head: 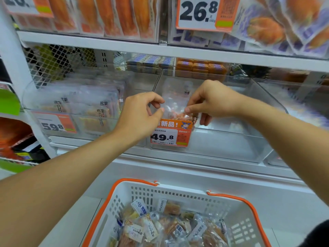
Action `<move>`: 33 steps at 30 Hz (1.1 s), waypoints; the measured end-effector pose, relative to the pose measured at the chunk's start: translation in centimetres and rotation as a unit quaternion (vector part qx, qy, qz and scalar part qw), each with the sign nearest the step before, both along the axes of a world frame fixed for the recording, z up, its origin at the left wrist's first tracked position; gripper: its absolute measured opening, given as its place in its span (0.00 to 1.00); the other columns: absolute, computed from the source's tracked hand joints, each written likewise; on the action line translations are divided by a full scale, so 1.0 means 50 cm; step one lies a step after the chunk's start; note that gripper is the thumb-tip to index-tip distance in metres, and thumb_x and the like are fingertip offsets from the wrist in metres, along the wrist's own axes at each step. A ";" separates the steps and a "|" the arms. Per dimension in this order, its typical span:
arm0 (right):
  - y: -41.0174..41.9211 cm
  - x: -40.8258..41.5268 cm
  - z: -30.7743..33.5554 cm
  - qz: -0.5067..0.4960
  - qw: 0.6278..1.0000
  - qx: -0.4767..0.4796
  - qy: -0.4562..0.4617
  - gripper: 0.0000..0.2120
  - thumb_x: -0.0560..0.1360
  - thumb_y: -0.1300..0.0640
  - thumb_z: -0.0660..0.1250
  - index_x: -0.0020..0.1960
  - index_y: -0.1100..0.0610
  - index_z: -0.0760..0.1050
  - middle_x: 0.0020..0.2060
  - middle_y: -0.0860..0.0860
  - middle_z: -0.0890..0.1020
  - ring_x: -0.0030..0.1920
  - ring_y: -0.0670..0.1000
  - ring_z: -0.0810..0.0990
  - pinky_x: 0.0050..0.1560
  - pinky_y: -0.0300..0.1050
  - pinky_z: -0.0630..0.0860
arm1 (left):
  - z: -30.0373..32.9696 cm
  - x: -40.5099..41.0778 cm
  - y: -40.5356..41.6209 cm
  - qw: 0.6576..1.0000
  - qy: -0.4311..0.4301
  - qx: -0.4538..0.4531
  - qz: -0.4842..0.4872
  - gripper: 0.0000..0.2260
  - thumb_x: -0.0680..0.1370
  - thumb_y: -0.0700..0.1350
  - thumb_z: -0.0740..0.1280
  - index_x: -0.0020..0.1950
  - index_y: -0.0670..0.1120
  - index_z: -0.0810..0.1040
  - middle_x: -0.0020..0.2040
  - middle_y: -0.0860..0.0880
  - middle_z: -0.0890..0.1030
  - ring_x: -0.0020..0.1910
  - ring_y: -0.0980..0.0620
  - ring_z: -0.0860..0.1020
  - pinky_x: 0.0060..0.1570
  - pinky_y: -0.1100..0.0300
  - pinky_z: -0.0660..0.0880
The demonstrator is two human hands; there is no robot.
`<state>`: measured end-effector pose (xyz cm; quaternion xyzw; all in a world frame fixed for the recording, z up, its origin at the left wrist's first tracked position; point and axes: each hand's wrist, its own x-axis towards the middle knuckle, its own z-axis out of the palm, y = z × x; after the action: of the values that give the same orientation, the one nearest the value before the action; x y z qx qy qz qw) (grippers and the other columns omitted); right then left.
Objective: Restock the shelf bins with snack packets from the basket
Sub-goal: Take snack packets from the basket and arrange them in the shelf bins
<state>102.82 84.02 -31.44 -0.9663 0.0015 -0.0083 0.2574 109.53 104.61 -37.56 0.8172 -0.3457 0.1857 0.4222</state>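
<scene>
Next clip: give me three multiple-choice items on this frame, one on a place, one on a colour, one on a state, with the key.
1. Where is the clear snack packet?
A. in the basket
B. above the bin tagged 49.8
C. on the floor

2. Colour of the basket handles?
A. orange
B. blue
C. black

3. What are the hands doing?
A. both hang idle
B. one is in the basket
C. both pinch the packet

Key: B, it is over the bin; A, the orange rim shows; C, left hand and right hand pinch its edges.

White metal shelving [110, 42] with orange price tags [201, 14]; white mesh back panel [53, 63] at left; pale floor [71, 220] below; bright even light.
</scene>
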 end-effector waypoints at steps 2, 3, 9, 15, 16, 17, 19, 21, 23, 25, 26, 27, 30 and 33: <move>0.016 0.013 -0.022 0.004 0.999 0.014 -0.032 0.06 0.76 0.58 0.73 0.46 0.61 0.85 0.36 0.57 0.86 0.30 0.52 0.85 0.30 0.43 0.82 | 0.001 -0.002 0.000 1.000 0.006 -0.004 -0.002 0.08 0.74 0.40 0.71 0.51 0.50 0.84 0.42 0.56 0.81 0.33 0.55 0.76 0.35 0.77 0.66; 0.020 0.018 -0.030 0.004 0.999 0.011 -0.041 0.06 0.76 0.58 0.73 0.47 0.61 0.85 0.36 0.57 0.86 0.31 0.51 0.85 0.31 0.42 0.82 | 0.002 -0.003 0.001 1.000 0.007 0.001 -0.003 0.08 0.75 0.40 0.71 0.51 0.50 0.84 0.41 0.57 0.81 0.33 0.56 0.76 0.35 0.77 0.66; 0.000 0.015 -0.060 -0.011 0.997 0.074 -0.020 0.07 0.76 0.61 0.72 0.49 0.64 0.84 0.40 0.59 0.86 0.37 0.52 0.86 0.39 0.42 0.84 | 0.005 -0.003 0.006 0.999 0.006 0.049 0.003 0.08 0.76 0.42 0.70 0.54 0.48 0.85 0.40 0.56 0.81 0.34 0.60 0.76 0.35 0.79 0.66; 0.001 -0.095 -0.052 -0.068 0.926 0.032 -0.369 0.14 0.79 0.54 0.68 0.38 0.61 0.80 0.29 0.53 0.80 0.27 0.43 0.75 0.30 0.41 0.73 | 0.004 -0.026 0.035 0.999 -0.029 -0.035 0.001 0.03 0.74 0.43 0.70 0.44 0.46 0.77 0.34 0.55 0.73 0.30 0.61 0.70 0.34 0.71 0.65; 0.020 -0.122 -0.060 -0.038 0.912 0.015 -0.408 0.17 0.79 0.54 0.67 0.34 0.61 0.78 0.26 0.53 0.76 0.27 0.45 0.71 0.30 0.40 0.67 | -0.003 -0.034 0.042 0.999 -0.030 -0.036 -0.006 0.05 0.73 0.43 0.70 0.40 0.46 0.75 0.31 0.55 0.71 0.29 0.60 0.69 0.32 0.70 0.64; 0.046 -0.148 -0.084 0.011 0.911 0.008 -0.411 0.19 0.80 0.55 0.67 0.32 0.61 0.75 0.24 0.53 0.72 0.26 0.47 0.68 0.30 0.39 0.63 | -0.013 -0.041 0.050 0.999 -0.032 -0.017 -0.024 0.06 0.72 0.44 0.69 0.37 0.46 0.74 0.28 0.56 0.70 0.27 0.60 0.68 0.31 0.69 0.63; 0.109 -0.182 -0.161 0.129 0.950 -0.001 -0.284 0.18 0.79 0.55 0.67 0.31 0.58 0.74 0.24 0.48 0.69 0.26 0.45 0.65 0.31 0.36 0.60 | -0.035 -0.062 0.064 0.989 -0.038 0.119 -0.084 0.08 0.71 0.45 0.69 0.33 0.47 0.74 0.26 0.56 0.71 0.27 0.59 0.70 0.31 0.66 0.64; 0.154 -0.183 -0.277 0.198 0.979 -0.039 -0.015 0.10 0.78 0.50 0.70 0.41 0.54 0.80 0.30 0.44 0.76 0.29 0.42 0.71 0.35 0.35 0.65 | -0.061 -0.080 0.080 0.912 0.026 0.379 -0.157 0.06 0.73 0.48 0.70 0.39 0.48 0.79 0.30 0.56 0.74 0.31 0.59 0.73 0.35 0.62 0.69; 0.181 -0.167 -0.403 0.158 0.954 -0.057 0.248 0.18 0.75 0.47 0.73 0.60 0.56 0.78 0.46 0.48 0.82 0.41 0.44 0.78 0.46 0.39 0.73 | -0.091 -0.092 0.098 0.753 0.167 0.613 -0.171 0.10 0.77 0.54 0.69 0.53 0.49 0.79 0.37 0.56 0.77 0.39 0.56 0.77 0.45 0.59 0.77; 0.203 -0.152 -0.503 0.048 0.923 0.033 0.379 0.28 0.73 0.47 0.75 0.67 0.59 0.73 0.55 0.53 0.81 0.50 0.53 0.82 0.53 0.47 0.80 | -0.115 -0.097 0.115 0.615 0.283 0.724 -0.130 0.18 0.78 0.57 0.67 0.64 0.48 0.75 0.43 0.52 0.79 0.45 0.51 0.80 0.52 0.54 0.79; 0.222 -0.148 -0.541 -0.009 0.915 0.097 0.392 0.30 0.72 0.47 0.76 0.68 0.60 0.73 0.55 0.54 0.81 0.52 0.55 0.83 0.54 0.50 0.82 | -0.123 -0.096 0.120 0.594 0.293 0.740 -0.119 0.21 0.79 0.57 0.67 0.67 0.48 0.73 0.45 0.50 0.79 0.48 0.49 0.80 0.55 0.52 0.79; 0.245 -0.143 -0.572 -0.055 0.907 0.146 0.392 0.32 0.72 0.47 0.76 0.69 0.61 0.72 0.55 0.53 0.80 0.53 0.56 0.83 0.55 0.51 0.82 | -0.128 -0.090 0.122 0.603 0.280 0.737 -0.118 0.21 0.79 0.58 0.66 0.67 0.48 0.73 0.47 0.50 0.79 0.51 0.48 0.80 0.58 0.50 0.78; 0.329 -0.138 -0.657 -0.128 0.890 0.227 0.374 0.31 0.71 0.50 0.78 0.67 0.62 0.70 0.54 0.54 0.77 0.51 0.56 0.81 0.50 0.50 0.82 | -0.130 -0.070 0.120 0.677 0.237 0.684 -0.129 0.22 0.78 0.59 0.66 0.68 0.51 0.72 0.60 0.48 0.78 0.58 0.47 0.77 0.64 0.47 0.73; 0.365 -0.133 -0.713 -0.196 0.879 0.258 0.350 0.18 0.71 0.56 0.77 0.54 0.63 0.74 0.46 0.55 0.81 0.45 0.56 0.82 0.41 0.48 0.81 | -0.131 -0.066 0.127 0.659 0.267 0.689 -0.142 0.23 0.78 0.61 0.65 0.70 0.52 0.71 0.61 0.49 0.77 0.53 0.50 0.79 0.61 0.50 0.74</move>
<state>96.15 102.26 -67.10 -0.7856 0.2830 0.2803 0.4734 106.22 110.95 -44.10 0.8298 -0.3588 -0.3935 -0.1666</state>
